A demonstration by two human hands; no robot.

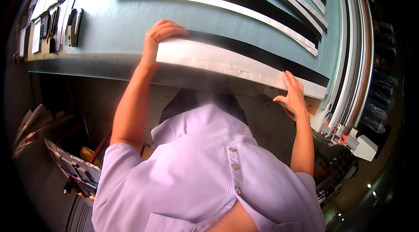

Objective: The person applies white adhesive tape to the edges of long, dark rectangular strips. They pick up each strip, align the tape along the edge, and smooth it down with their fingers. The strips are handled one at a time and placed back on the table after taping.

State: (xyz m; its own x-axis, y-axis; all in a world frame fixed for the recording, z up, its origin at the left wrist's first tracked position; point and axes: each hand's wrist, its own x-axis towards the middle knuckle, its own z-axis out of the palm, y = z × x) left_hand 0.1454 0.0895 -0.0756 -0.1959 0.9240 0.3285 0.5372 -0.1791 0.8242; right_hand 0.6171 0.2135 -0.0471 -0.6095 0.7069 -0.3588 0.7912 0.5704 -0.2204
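Note:
A long black-and-white strip (227,60) lies along the near edge of the table, its white side toward me and a black band behind. The white part looks slightly wrinkled. At the strip's left end, my left hand (165,31) has its fingers curled over the edge; its thumb is hidden. Near the right end, my right hand (293,91) rests its fingertips on the white part, the thumb stretched well apart from the other fingers. Farther back lies another black strip with a white border (209,3).
More black and white strips (301,3) lie at the far right of the blue-grey table (113,31). Metal rails (355,49) run along the right side. Cutters (75,27) and a calculator (45,25) sit at the left. A holder with tools (74,164) stands lower left.

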